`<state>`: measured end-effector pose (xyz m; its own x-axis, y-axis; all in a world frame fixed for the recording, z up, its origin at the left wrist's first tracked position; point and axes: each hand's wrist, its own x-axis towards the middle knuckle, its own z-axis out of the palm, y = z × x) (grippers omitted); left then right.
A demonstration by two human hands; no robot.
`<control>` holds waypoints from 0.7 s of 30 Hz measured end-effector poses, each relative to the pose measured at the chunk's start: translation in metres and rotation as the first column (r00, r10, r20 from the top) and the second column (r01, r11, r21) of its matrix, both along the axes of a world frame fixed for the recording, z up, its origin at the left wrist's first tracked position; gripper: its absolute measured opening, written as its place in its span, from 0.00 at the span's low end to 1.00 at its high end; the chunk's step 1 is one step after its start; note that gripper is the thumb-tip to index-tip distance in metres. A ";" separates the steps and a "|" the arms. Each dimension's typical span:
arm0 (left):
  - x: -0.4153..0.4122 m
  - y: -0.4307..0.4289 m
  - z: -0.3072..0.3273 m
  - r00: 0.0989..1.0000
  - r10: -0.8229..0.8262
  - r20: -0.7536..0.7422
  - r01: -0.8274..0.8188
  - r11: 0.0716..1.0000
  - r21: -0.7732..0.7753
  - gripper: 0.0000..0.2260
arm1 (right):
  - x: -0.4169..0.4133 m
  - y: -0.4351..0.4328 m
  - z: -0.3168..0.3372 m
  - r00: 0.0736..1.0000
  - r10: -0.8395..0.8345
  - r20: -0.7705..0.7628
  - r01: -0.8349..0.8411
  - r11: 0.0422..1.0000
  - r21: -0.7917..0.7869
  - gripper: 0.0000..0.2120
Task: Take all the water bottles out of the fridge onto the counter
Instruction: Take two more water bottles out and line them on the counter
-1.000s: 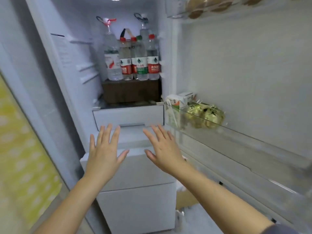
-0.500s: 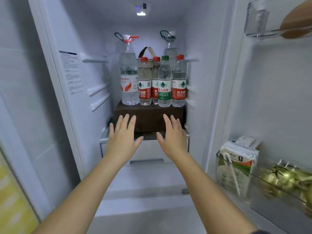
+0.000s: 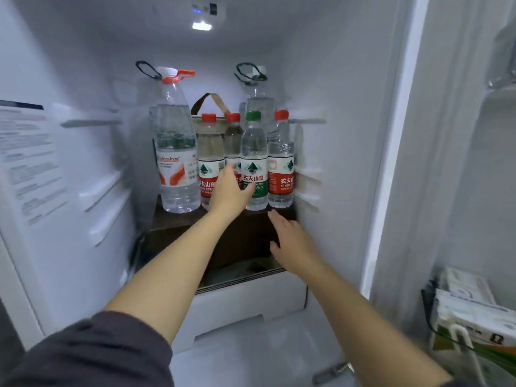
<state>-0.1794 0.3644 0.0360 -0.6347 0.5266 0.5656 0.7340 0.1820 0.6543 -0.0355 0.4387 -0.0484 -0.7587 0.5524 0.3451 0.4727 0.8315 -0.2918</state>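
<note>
- Fridge (image 3: 83,79) open. All water bottles stand upright on a dark brown box (image 3: 245,236) at the far middle. No counter in view.
- Near row, left to right: large Wahaha bottle (image 3: 174,152), left red-capped bottle (image 3: 209,146), green-capped bottle (image 3: 254,152), right red-capped bottle (image 3: 280,152). Farther back: a rear red-capped bottle (image 3: 233,135) and a loop-handled large bottle (image 3: 258,99).
- Left hand (image 3: 230,191): fingers extended into the gap left of the green-capped bottle, thumb across its label; we see no closed grip.
- Right hand (image 3: 293,244): flat, holding nothing, before the box, below the right red-capped bottle.
- We judge the small bottles full, thin-walled and likely cold-slick, so grasp them round the labelled waist. The large ones look heavy: take the handle and support the base.
</note>
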 end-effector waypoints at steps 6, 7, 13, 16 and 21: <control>-0.007 0.032 0.036 0.999 0.034 -0.007 -0.034 0.999 0.042 0.35 | 0.002 0.007 0.001 1.000 0.014 0.000 -0.014 0.999 0.048 0.34; -0.006 0.036 0.039 0.998 0.066 -0.013 -0.066 0.998 0.021 0.36 | 0.002 0.007 0.002 1.000 0.012 -0.009 -0.012 0.999 0.038 0.34; 0.002 0.035 0.042 0.995 0.088 0.042 -0.090 0.994 0.064 0.32 | 0.000 0.003 0.013 0.999 -0.018 0.037 0.017 0.999 0.038 0.33; 0.003 0.018 0.043 0.997 0.070 0.024 -0.071 0.995 0.063 0.32 | 0.000 0.002 0.014 0.997 -0.023 0.069 0.020 0.998 0.053 0.34; -0.007 -0.021 0.049 0.993 0.092 -0.078 -0.087 0.994 0.068 0.29 | -0.001 0.001 0.019 0.999 -0.012 0.045 0.010 1.000 0.027 0.31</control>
